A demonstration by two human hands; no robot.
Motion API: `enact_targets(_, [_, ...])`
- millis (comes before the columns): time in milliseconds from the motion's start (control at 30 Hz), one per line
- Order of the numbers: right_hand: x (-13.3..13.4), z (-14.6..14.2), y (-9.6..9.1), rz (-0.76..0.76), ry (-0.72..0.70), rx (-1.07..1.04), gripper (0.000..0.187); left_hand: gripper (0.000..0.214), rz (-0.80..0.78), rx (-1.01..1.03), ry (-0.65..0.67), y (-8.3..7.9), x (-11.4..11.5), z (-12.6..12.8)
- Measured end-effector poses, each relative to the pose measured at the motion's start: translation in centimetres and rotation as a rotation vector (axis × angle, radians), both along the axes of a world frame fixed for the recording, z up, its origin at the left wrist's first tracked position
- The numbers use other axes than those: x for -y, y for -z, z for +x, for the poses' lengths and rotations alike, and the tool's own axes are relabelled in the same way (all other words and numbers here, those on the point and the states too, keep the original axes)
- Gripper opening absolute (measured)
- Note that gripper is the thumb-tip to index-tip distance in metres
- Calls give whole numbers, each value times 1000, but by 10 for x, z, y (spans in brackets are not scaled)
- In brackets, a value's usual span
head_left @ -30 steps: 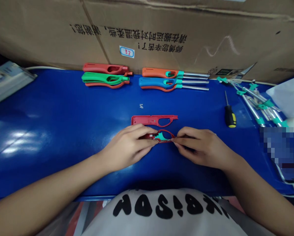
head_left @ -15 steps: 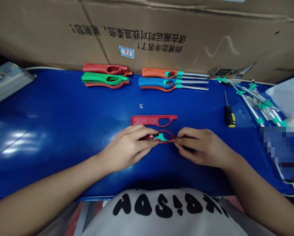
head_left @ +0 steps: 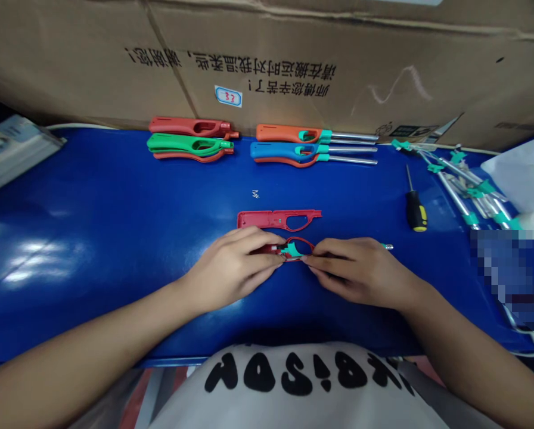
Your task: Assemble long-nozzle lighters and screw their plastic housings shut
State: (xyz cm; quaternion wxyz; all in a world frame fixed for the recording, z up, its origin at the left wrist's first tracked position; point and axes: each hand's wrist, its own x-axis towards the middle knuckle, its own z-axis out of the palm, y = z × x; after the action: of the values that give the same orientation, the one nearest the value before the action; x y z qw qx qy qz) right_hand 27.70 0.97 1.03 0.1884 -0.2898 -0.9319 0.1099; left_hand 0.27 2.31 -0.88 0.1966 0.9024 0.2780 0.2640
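My left hand (head_left: 233, 268) pinches the handle end of a red lighter half-shell (head_left: 306, 240). A green trigger (head_left: 294, 249) sits in its loop, with small inner parts beside it. From the other side, my right hand (head_left: 360, 268) has its fingers closed on the shell's front end, fingertips at the loop's lower edge. Past the right knuckles shows a silver tube tip (head_left: 388, 246); the rest of that tube is hidden under the hand. A matching red half-shell (head_left: 260, 219) lies just beyond, its inner side up. Several tiny screws (head_left: 255, 193) lie farther back.
At the back are stacked lighter handles (head_left: 182, 143) and lighters with metal tubes (head_left: 289, 151). A screwdriver (head_left: 415, 210) and a pile of tube parts (head_left: 472, 185) lie right. A cardboard box (head_left: 271, 36) walls off the blue table's (head_left: 92, 208) rear.
My right hand has shifted slightly left along the shell, its fingertips now nearer the trigger. The tube tip shows past the right knuckles. My left hand stays in place.
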Motion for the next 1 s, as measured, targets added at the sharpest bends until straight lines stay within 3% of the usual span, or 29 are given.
enact_targets(500, [3,-10,-1,-175,112,-52,16,20,-33,30,11,1,0,2])
enact_targets(1000, [-1,-6,-1,-102,158,-52,16,21,-19,3,14,-2,-4,0])
